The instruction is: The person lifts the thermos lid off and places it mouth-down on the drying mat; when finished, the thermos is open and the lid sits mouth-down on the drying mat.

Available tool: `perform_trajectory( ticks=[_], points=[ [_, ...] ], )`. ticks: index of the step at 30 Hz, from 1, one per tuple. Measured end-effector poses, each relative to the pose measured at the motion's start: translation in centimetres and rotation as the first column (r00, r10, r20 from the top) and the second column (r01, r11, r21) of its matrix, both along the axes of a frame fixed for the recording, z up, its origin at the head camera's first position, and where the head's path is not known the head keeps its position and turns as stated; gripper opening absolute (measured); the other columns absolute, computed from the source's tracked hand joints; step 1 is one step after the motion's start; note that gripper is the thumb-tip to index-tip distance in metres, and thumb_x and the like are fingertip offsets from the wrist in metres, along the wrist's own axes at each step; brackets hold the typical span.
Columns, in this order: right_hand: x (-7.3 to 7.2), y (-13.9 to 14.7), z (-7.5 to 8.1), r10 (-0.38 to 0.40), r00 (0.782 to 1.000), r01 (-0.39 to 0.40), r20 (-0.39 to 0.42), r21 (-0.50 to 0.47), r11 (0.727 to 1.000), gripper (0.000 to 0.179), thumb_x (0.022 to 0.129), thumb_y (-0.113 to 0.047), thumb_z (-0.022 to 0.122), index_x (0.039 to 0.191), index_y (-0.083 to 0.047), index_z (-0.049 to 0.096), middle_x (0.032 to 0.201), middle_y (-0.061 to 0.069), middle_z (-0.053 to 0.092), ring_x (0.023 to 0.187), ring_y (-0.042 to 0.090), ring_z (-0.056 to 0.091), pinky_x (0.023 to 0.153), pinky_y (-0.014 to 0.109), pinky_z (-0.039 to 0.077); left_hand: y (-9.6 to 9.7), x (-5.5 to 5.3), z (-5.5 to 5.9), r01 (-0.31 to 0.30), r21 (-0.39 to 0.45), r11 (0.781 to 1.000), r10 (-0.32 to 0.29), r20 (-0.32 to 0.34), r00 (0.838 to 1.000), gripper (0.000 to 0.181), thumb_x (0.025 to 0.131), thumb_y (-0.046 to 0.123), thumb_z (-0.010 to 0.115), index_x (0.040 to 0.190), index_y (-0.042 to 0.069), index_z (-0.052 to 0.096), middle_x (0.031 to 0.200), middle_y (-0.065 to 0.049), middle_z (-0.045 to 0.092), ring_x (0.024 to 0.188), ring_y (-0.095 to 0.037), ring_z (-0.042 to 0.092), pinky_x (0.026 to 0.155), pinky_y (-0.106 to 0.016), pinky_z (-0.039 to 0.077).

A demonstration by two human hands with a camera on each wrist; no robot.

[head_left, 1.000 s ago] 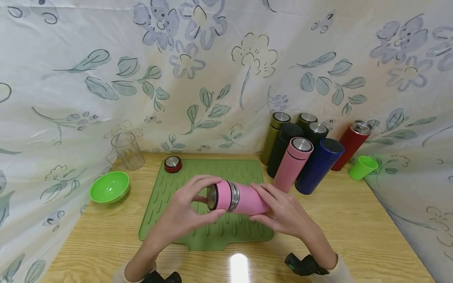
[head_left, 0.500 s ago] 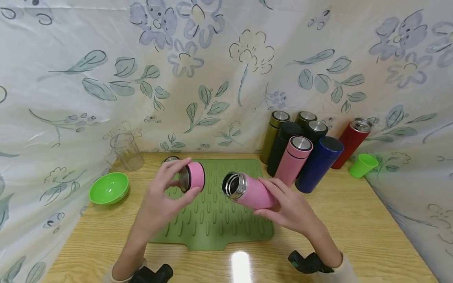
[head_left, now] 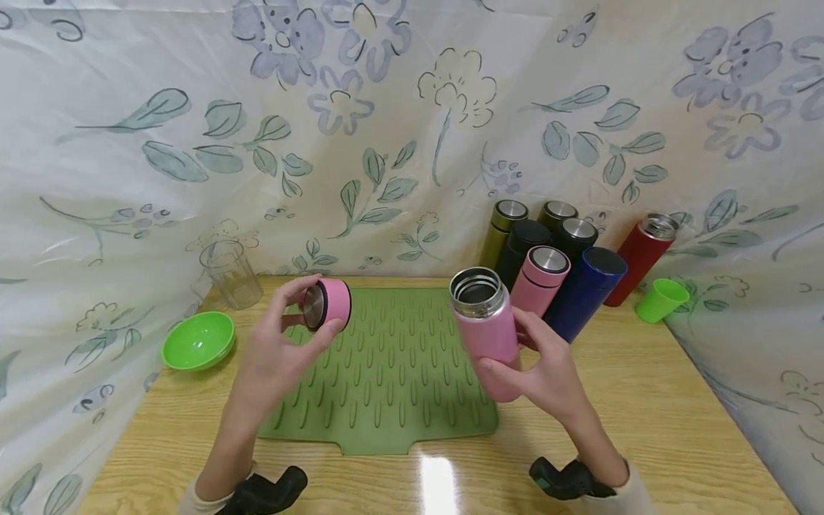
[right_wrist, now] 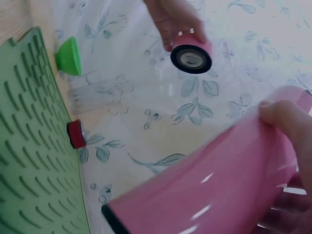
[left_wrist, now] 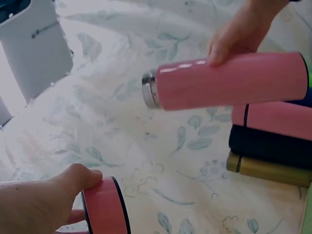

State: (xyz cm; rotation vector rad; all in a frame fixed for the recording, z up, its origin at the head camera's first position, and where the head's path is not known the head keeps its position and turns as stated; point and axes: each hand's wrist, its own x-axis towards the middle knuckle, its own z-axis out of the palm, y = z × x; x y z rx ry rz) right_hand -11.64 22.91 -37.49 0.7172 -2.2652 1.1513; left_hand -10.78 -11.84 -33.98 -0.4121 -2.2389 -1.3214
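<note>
Between thumb and fingers, my left hand (head_left: 273,350) pinches a pink bottle lid (head_left: 336,304) above the left part of the green mat. The lid's steel top faces left; its underside shows in the right wrist view. My right hand (head_left: 547,365) grips the body of a pink thermos (head_left: 489,343) near the mat's right side. The thermos stands nearly upright in the air, tilted a little, its bare steel mouth (head_left: 478,292) open at the top. Lid and thermos are well apart. A red lid (right_wrist: 76,134) lies on the mat, hidden behind my left hand in the head view.
Behind my right hand stand several closed bottles, among them a pink one (head_left: 539,275) and a blue one (head_left: 586,293). A lidless red bottle (head_left: 641,257) and green cup (head_left: 661,300) are farther right. Left of the green mat (head_left: 386,422) are a green bowl (head_left: 198,342) and clear jug (head_left: 232,275).
The pink lid has come off the thermos. My left hand has carried it left and up, while my right hand has moved right and turned the thermos from lying sideways to nearly upright.
</note>
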Motion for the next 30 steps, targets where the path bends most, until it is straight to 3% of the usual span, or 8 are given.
perform_trajectory(
  ticks=[2,5,8,10,15,21,25,30],
  points=[
    [0.1,0.1,0.2,-0.008,1.0,0.01,0.024,-0.067,0.998,0.072,0.064,0.006,0.084,0.13,-0.004,0.056,0.114,-0.004,0.064,0.099,-0.004,0.061,0.081,0.011,0.053,-0.3,-0.2,0.0,-0.015,0.002,1.0,0.015,-0.025,1.0,0.06,0.08,0.006,0.077,0.134,0.013,0.054,0.12,-0.007,0.061,0.098,-0.007,0.053,0.078,-0.008,0.047],
    [0.4,0.3,0.7,-0.005,0.998,0.013,0.058,-0.15,0.989,0.069,0.065,0.011,0.079,0.129,-0.002,0.055,0.114,-0.013,0.062,0.097,-0.003,0.062,0.08,0.012,0.054,-0.6,-0.8,-0.5,-0.088,-0.076,0.993,0.081,-0.088,0.993,0.055,0.079,0.011,0.079,0.129,0.011,0.058,0.122,-0.007,0.063,0.102,-0.013,0.055,0.077,-0.01,0.046],
    [0.5,0.5,1.2,0.006,0.996,0.01,0.088,-0.186,0.983,0.07,0.067,0.013,0.078,0.131,-0.002,0.053,0.116,-0.014,0.061,0.098,-0.001,0.063,0.081,0.012,0.054,-0.6,-1.9,-1.4,-0.165,-0.192,0.967,0.141,-0.131,0.981,0.048,0.079,0.021,0.08,0.122,0.011,0.062,0.12,-0.007,0.065,0.102,-0.02,0.057,0.079,-0.022,0.046],
    [0.8,0.8,1.5,-0.001,0.994,0.021,0.114,-0.178,0.984,0.071,0.068,0.011,0.078,0.132,-0.003,0.05,0.117,-0.015,0.059,0.099,-0.001,0.062,0.082,0.011,0.053,-0.3,-2.8,-2.2,-0.181,-0.264,0.947,0.154,-0.119,0.981,0.046,0.08,0.028,0.079,0.119,0.011,0.063,0.117,-0.008,0.065,0.102,-0.026,0.057,0.08,-0.033,0.047],
    [2.1,2.3,1.6,-0.04,0.984,0.068,0.174,-0.158,0.985,0.071,0.069,0.011,0.077,0.132,-0.003,0.047,0.114,-0.016,0.059,0.096,-0.001,0.061,0.079,0.011,0.053,0.0,-6.5,-4.6,-0.065,-0.364,0.929,0.105,0.091,0.99,0.045,0.085,0.04,0.072,0.12,0.013,0.063,0.114,-0.008,0.066,0.103,-0.028,0.059,0.081,-0.046,0.052],
    [3.0,4.8,1.1,-0.121,0.967,0.165,0.224,-0.191,0.968,0.071,0.071,0.013,0.074,0.134,-0.008,0.049,0.114,-0.012,0.061,0.093,0.003,0.062,0.075,0.012,0.054,0.2,-13.3,-8.1,0.074,-0.431,0.899,0.061,0.291,0.955,0.047,0.086,0.041,0.07,0.123,0.013,0.062,0.116,-0.009,0.066,0.103,-0.029,0.062,0.081,-0.044,0.053],
    [3.5,6.2,0.3,-0.176,0.946,0.24,0.273,-0.221,0.945,0.07,0.072,0.014,0.073,0.134,-0.01,0.049,0.109,-0.01,0.062,0.089,0.004,0.062,0.072,0.013,0.055,0.5,-16.6,-10.7,0.107,-0.474,0.874,0.064,0.331,0.941,0.053,0.085,0.037,0.073,0.128,0.007,0.059,0.122,-0.016,0.064,0.106,-0.033,0.062,0.082,-0.046,0.054],
    [4.3,7.8,-0.1,-0.275,0.925,0.329,0.263,-0.186,0.926,0.075,0.073,0.013,0.074,0.138,-0.012,0.046,0.111,-0.011,0.059,0.09,0.002,0.06,0.073,0.009,0.053,0.5,-18.9,-12.4,0.087,-0.515,0.853,0.085,0.301,0.95,0.055,0.085,0.037,0.074,0.129,0.006,0.059,0.119,-0.017,0.065,0.104,-0.036,0.062,0.081,-0.048,0.053]
  ],
)
